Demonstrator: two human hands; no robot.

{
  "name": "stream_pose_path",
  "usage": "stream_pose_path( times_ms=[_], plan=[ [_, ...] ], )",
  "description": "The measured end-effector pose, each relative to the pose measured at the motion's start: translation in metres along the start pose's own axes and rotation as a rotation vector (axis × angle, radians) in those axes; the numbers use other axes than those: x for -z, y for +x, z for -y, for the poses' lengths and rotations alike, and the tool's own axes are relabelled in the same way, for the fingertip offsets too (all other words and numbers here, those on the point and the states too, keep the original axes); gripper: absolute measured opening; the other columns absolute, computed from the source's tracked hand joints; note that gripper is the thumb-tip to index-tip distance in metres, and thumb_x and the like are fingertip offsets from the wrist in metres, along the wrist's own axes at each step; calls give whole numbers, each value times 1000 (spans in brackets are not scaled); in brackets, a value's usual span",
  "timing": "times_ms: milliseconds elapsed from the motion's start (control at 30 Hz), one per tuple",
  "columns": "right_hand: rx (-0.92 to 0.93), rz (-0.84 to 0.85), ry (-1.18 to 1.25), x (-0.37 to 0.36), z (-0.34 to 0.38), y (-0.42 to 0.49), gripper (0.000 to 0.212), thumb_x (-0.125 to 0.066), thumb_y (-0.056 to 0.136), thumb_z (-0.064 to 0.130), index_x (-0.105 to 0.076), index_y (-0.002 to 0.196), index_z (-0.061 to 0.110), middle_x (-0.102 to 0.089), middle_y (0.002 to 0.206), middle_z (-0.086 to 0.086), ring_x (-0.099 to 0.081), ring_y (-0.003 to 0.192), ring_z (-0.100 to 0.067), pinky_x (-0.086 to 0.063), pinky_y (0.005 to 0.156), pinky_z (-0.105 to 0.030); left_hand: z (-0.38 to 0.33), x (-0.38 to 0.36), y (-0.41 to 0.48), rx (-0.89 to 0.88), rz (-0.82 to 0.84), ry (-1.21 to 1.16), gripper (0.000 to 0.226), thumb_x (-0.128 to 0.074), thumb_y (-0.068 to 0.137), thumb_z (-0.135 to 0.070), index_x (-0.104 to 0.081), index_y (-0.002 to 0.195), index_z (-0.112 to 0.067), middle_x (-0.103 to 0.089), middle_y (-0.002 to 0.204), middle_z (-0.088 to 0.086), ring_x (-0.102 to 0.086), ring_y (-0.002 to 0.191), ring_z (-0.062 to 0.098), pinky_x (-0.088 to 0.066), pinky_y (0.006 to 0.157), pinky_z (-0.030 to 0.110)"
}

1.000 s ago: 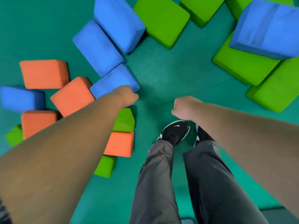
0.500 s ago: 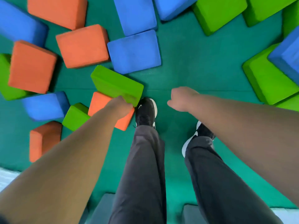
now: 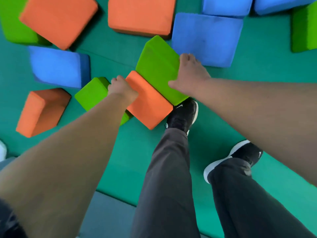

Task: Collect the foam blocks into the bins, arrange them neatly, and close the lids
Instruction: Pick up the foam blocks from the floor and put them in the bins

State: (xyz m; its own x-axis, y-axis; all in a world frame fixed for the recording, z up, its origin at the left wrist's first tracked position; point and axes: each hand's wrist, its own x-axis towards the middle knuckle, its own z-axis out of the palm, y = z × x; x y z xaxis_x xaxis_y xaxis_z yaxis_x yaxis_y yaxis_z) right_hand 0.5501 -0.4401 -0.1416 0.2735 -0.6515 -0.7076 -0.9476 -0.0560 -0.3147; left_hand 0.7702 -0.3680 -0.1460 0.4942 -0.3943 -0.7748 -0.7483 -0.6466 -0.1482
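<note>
The left hand [image 3: 122, 89] is gripping the orange rectangular foam block [image 3: 149, 103], the right hand [image 3: 188, 74] the green rectangular foam block [image 3: 157, 66]; squeeze both inward before lifting.

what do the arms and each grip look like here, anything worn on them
The left forearm and right forearm are bare, with no sleeve, watch or band at the wrists. The left grip and right grip are ungloved hands; no rings show. Dark fabric, perhaps a short sleeve, shows at the bottom left corner.

orange block [image 3: 151, 102] | green block [image 3: 159, 66] | blue block [image 3: 205, 38] | teal floor [image 3: 257, 69] | grey trousers [image 3: 168, 177] | black-white shoes [image 3: 181, 115]
</note>
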Motion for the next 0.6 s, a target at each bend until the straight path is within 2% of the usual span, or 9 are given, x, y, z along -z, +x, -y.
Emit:
stream_pose_path(
  times_ms=[100, 167, 233, 333, 433, 500, 533, 600],
  plan=[
    [-48, -47, 43, -5, 9, 19, 101, -79, 81, 50, -25, 148, -2, -39, 146, -19, -48, 132, -41, -42, 108, -47, 10, 1, 23, -61, 99, 11, 82, -83, 79, -34, -40, 145, -9, -55, 139, 15, -56, 127, 37, -48, 97, 40],
    [-53, -82, 27, -6, 8, 26, 98, -78, 82, 49, -26, 148, -2, -40, 146, -19, -49, 131, -40, -42, 107, -46, 14, -1, 31, -110, 121, 69, 97, -88, 74, -44, -38, 150, -12, -55, 141, 15, -53, 131, 37, -45, 104, 41],
    [-49, -87, 34, -6, 4, 26, 99, -80, 80, 51, -28, 147, 0, -41, 144, -18, -50, 129, -39, -42, 106, -46, 17, -2, 32, -160, 60, 167, 105, -90, 69, -52, -37, 150, -10, -51, 145, 19, -48, 135, 41, -41, 111, 45],
    [-52, -56, 22, -4, 1, 18, 105, -81, 75, 57, -30, 147, 1, -39, 145, -17, -48, 131, -39, -42, 109, -47, 23, 4, 24, -149, 90, 208, 120, -92, 60, -63, -33, 151, -12, -52, 143, 22, -51, 132, 44, -45, 105, 48],
    [-95, -26, 3, 3, -3, 4, 105, -82, 73, 57, -32, 147, 0, -38, 145, -17, -47, 132, -40, -42, 108, -45, 31, 11, 10, -150, 157, 293, 117, -90, 59, -67, -39, 147, -12, -60, 132, 15, -62, 117, 37, -52, 99, 47],
    [-136, -14, 42, 9, -8, -10, 104, -83, 72, 54, -32, 147, 1, -38, 145, -16, -47, 132, -40, -44, 105, -44, 33, 16, -4, -146, 153, 292, 109, -91, 59, -66, -44, 141, -12, -61, 128, 12, -60, 103, 31, -53, 92, 46],
    [-152, -12, 64, 13, -12, -17, 104, -83, 72, 52, -32, 147, 1, -37, 145, -16, -47, 132, -40, -44, 104, -44, 32, 18, -12, -143, 139, 262, 107, -91, 58, -67, -45, 138, -12, -61, 128, 12, -58, 104, 31, -52, 90, 46],
    [-172, -22, 99, 20, -23, -34, 105, -83, 70, 50, -31, 146, 0, -37, 145, -17, -49, 131, -40, -45, 105, -45, 26, 23, -31, -144, 95, 226, 112, -89, 52, -73, -45, 136, -14, -58, 132, 15, -56, 119, 38, -51, 97, 46]
  ],
)
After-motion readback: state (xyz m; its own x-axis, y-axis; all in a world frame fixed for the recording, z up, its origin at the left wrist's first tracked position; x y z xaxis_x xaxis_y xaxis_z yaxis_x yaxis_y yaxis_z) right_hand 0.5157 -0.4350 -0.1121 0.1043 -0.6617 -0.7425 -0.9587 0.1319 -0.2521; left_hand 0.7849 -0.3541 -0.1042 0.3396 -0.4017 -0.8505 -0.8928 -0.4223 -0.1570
